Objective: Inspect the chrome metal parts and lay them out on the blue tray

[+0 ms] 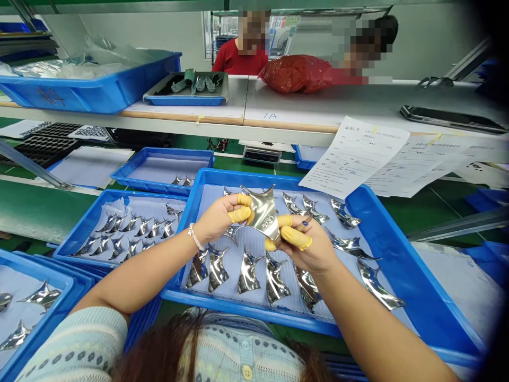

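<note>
Between my two hands is a shiny, curved metal plate [262, 211] with pointed corners and lettering on its face. My left hand [222, 215] pinches its left edge with yellow-covered fingertips. At its lower right edge, my right hand [304, 239] grips it with yellow finger cots too. The plate is held above a large blue tray [429, 297] lined with white sheet. Similar metal pieces lie in that tray in rows, such as one near the front [277, 278]. My hands and the held plate hide some pieces behind them.
Smaller blue trays stand to the left, one with several metal pieces [115, 248] and another at the lower left [37, 297]. Handwritten paper sheets [353, 156] hang from the shelf above. On the shelf are a red bag [296, 73] and a phone [453, 118]. Two people are beyond it.
</note>
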Motion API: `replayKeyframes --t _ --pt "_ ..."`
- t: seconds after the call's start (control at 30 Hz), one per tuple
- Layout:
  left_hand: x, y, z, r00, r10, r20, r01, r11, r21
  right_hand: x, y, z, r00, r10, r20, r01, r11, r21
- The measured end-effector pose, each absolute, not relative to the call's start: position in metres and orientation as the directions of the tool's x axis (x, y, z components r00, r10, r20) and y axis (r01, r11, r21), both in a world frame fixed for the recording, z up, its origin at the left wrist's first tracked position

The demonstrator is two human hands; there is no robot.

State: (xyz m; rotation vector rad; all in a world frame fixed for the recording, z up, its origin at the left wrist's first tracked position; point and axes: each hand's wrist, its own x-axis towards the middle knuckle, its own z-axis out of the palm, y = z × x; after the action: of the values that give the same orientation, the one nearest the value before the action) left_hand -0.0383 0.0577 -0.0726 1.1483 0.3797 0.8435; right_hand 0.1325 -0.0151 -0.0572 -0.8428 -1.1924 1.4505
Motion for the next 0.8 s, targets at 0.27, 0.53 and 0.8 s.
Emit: replayKeyframes --t 0.27,0.53,0.8 --pt "-0.039 0.058 -0.074 0.635 0.751 0.184 -0.397 0.112 0.911 0.135 -0.015 -0.065 -0.216 0.969 0.124 -0.192 0.082 -0.978" --pt "-0.044 0.056 -0.073 0.615 0.746 0.256 -0.423 0.039 0.905 0.141 -0.013 -0.071 -0.265 0.927 0.264 0.016 0.278 -0.96" --pt "-0.067 0.073 -0.045 0.42 0.855 0.304 -0.127 -0.277 0.953 0.139 -0.003 -0.082 0.029 0.975 0.22 0.063 0.218 -0.974"
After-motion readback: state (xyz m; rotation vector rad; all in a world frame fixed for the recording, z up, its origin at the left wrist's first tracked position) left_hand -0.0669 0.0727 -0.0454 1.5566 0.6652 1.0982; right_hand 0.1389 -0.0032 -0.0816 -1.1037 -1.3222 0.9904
